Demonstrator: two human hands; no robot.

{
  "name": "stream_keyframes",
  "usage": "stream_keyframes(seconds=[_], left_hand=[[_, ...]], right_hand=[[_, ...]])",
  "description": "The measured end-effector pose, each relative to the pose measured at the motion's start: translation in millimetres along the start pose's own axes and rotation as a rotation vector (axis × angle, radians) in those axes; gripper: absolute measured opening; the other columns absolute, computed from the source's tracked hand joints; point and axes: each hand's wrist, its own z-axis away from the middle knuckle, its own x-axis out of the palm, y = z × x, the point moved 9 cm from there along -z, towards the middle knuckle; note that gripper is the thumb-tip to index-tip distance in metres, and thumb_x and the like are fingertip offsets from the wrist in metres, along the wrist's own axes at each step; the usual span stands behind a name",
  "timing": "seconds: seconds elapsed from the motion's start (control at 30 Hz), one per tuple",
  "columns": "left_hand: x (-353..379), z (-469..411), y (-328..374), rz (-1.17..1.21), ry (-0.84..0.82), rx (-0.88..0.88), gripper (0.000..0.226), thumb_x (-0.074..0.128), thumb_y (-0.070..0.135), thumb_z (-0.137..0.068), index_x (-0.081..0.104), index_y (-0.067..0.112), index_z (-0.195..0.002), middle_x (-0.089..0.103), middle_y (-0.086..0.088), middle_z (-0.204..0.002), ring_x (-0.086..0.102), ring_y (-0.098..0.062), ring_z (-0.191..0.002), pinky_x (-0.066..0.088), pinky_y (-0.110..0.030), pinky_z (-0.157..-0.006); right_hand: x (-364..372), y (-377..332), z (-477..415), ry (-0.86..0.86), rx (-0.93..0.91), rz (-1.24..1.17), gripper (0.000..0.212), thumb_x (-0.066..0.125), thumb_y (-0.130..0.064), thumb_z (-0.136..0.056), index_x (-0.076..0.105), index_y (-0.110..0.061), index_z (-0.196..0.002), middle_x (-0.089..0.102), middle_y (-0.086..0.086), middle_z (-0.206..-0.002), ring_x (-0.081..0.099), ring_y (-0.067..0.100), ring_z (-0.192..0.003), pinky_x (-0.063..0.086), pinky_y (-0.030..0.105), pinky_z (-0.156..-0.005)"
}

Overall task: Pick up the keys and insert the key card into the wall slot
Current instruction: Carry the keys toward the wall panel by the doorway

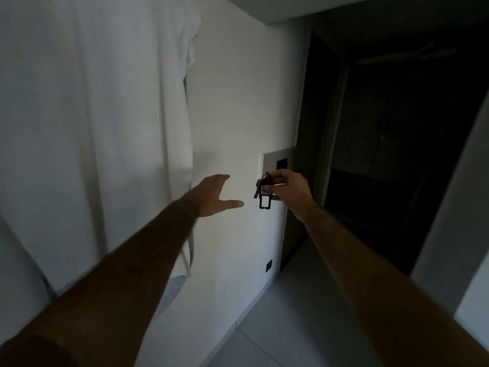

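Both bare forearms are reaching out: left hand (215, 196) spreading open, empty; right hand (288, 188) pinching dark metal keys (262, 190) beside pale wall slot panel (277, 161)

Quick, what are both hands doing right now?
Left hand: open, holding nothing.
Right hand: closed, holding the keys near the wall panel.

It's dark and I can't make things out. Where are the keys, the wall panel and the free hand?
keys (263, 192): head view, on the black tag
wall panel (272, 160): head view, its bare face
left hand (214, 196): head view, the palm
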Motion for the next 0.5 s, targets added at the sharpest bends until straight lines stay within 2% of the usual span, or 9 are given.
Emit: stream_keyframes(seconds=[0.1,0.17,0.2,0.27,0.33,0.5], left_hand=[[7,-24,1,0.000,-0.010,0.018,0.118,0.056,0.089,-0.065,0.025,0.020,-0.155,0.028,-0.004,-0.163,0.025,-0.023,-0.148,0.025,-0.044,-0.119],[13,-38,3,-0.005,-0.010,0.035,0.121,0.054,0.092,-0.062,0.025,0.020,-0.155,0.029,-0.004,-0.163,0.027,-0.023,-0.147,0.026,-0.042,-0.118],[16,-44,4,-0.002,-0.012,0.039,0.122,0.053,0.093,-0.061,0.025,0.020,-0.155,0.030,-0.004,-0.162,0.027,-0.023,-0.147,0.026,-0.042,-0.118],[24,-56,7,0.009,-0.023,0.044,0.124,0.052,0.094,-0.059,0.025,0.020,-0.155,0.029,-0.004,-0.163,0.027,-0.023,-0.147,0.027,-0.043,-0.118],[33,-67,13,-0.001,-0.041,0.054,0.122,0.054,0.093,-0.061,0.023,0.021,-0.155,0.028,-0.004,-0.163,0.027,-0.023,-0.147,0.027,-0.043,-0.118],[51,-99,36,-0.040,-0.031,0.090,0.118,0.056,0.090,-0.064,0.025,0.021,-0.155,0.029,-0.003,-0.163,0.028,-0.021,-0.147,0.028,-0.043,-0.118]], right_hand=[[-17,3,-12,0.039,-0.012,0.026,0.034,0.076,0.006,-0.080,0.069,-0.004,-0.112,0.077,0.016,-0.105,0.078,0.015,-0.078,0.063,0.021,-0.062],[-30,9,-17,0.074,-0.007,0.038,0.033,0.075,0.005,-0.081,0.070,-0.006,-0.112,0.077,0.014,-0.106,0.075,0.011,-0.076,0.060,0.017,-0.060],[-36,13,-20,0.089,0.001,0.039,0.034,0.075,0.003,-0.082,0.069,-0.007,-0.113,0.077,0.014,-0.107,0.076,0.014,-0.081,0.062,0.020,-0.065],[-49,22,-24,0.108,0.022,0.047,0.035,0.073,0.001,-0.084,0.067,-0.009,-0.117,0.075,0.013,-0.111,0.075,0.024,-0.096,0.064,0.035,-0.081],[-61,30,-30,0.113,0.035,0.042,0.035,0.071,0.001,-0.086,0.065,-0.009,-0.119,0.073,0.013,-0.115,0.072,0.029,-0.104,0.061,0.046,-0.092],[-97,45,-53,0.097,0.053,0.039,0.034,0.069,0.001,-0.088,0.062,-0.006,-0.121,0.070,0.015,-0.118,0.071,0.030,-0.107,0.058,0.051,-0.095]])
